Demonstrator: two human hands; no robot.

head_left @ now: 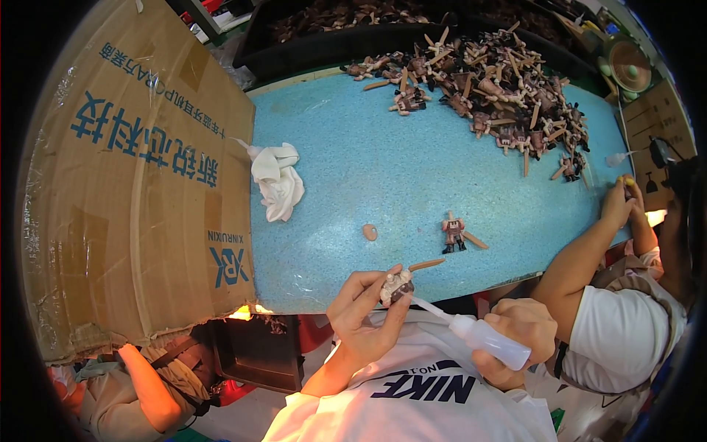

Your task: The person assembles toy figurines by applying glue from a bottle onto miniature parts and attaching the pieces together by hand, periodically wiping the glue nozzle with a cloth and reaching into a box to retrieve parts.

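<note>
My left hand [362, 315] pinches a small toy figure [396, 289], pale on top and dark reddish-brown below, at the table's near edge. A tan stick-like piece [427, 264] juts out beside it to the right. My right hand [521, 331] is wrapped round a translucent white squeeze bottle [487, 342], tilted so that its thin nozzle points left. The nozzle's tip is at the figure; whether it touches cannot be made out. Just beyond my hands lie a brown-and-pink figure [454, 230] with a tan piece beside its legs, and a small tan oval piece [370, 232].
A heap of similar figures [508, 88] covers the far right of the blue tabletop [331, 147]. A crumpled white cloth [278, 184] lies by a tall cardboard box [147, 162] on the left. A co-worker's arm [578, 258] reaches in at right; another person [140, 390] sits lower left.
</note>
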